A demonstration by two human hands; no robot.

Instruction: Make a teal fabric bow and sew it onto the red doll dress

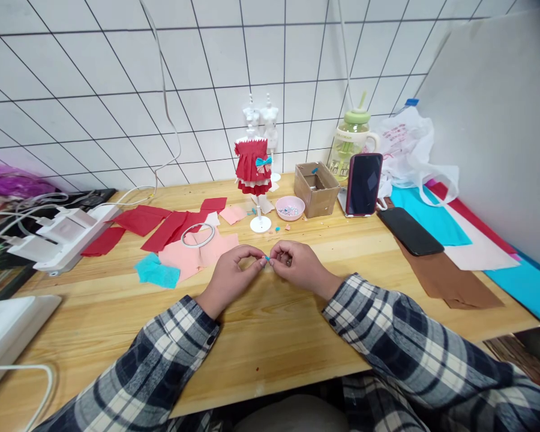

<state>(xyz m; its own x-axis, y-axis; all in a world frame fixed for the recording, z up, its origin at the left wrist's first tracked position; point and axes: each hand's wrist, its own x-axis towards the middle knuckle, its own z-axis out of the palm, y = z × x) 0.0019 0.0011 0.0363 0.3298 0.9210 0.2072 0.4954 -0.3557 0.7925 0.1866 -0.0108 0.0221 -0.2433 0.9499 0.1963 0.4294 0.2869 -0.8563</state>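
Note:
Both hands meet above the table, fingertips pinched around a tiny blue piece (pixel 267 258), too small to tell its material. My left hand (pixel 231 273) closes thumb and forefinger on its left end. From the other side my right hand (pixel 302 267) pinches it too. Just beyond stands a small white dress form (pixel 260 224) wearing a pleated red dress (pixel 252 161) with a blue bow (pixel 264 162) at one side. A pink bowl (pixel 290 218) of small shiny bits is to its right. Blue scraps (pixel 278 228) lie near its base.
Red sheets (pixel 143 220), pink sheets (pixel 186 255), a white ring (pixel 182 237) and a crumpled blue piece (pixel 158 271) lie left. A cardboard box (pixel 324 201), upright phone (pixel 363 183), bottle (pixel 348 144), black phone (pixel 411 231) and brown sheet (pixel 450 282) are right. A power strip (pixel 74 237) sits far left.

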